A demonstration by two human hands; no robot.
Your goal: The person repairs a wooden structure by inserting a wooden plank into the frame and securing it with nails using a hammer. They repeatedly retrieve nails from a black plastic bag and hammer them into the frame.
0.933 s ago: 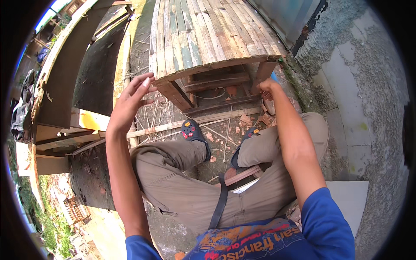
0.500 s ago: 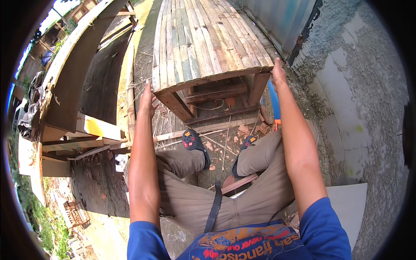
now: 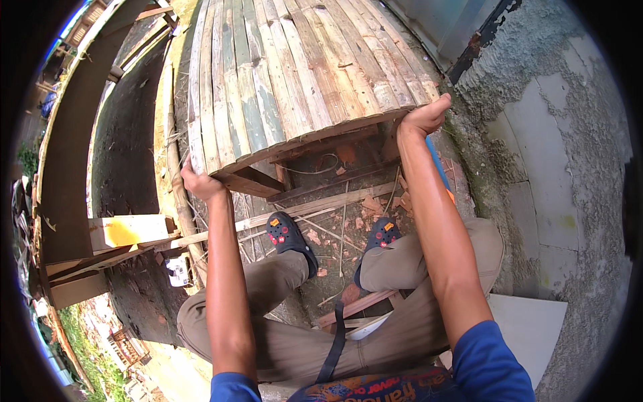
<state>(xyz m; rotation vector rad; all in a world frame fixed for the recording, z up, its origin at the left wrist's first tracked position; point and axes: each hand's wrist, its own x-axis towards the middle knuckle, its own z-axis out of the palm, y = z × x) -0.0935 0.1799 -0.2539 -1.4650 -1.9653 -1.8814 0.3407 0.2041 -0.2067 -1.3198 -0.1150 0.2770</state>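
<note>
A bamboo-slat table (image 3: 288,80) with a dark wooden frame stands before me, its top closer and larger at my end. My left hand (image 3: 203,183) is closed round the near left corner of the top. At the near right corner, my right hand (image 3: 426,116) grips the edge, fingers curled over the side and partly hidden. Beneath the slats, the dark lower frame (image 3: 335,183) and legs show in shadow. The near end looks raised toward me and tilted.
My clogs (image 3: 291,241) stand among wood chips, sticks and reddish broken pieces. A long wooden frame (image 3: 175,194) runs along the left. A rough concrete wall (image 3: 542,167) closes the right side. Beside my right forearm lies a blue strip (image 3: 439,161) with an orange end. A white board (image 3: 526,328) lies at lower right.
Both hands have gone from lying flat beside the table's near corners to gripping them. The table's near end has come up and left, and its legs show less.
</note>
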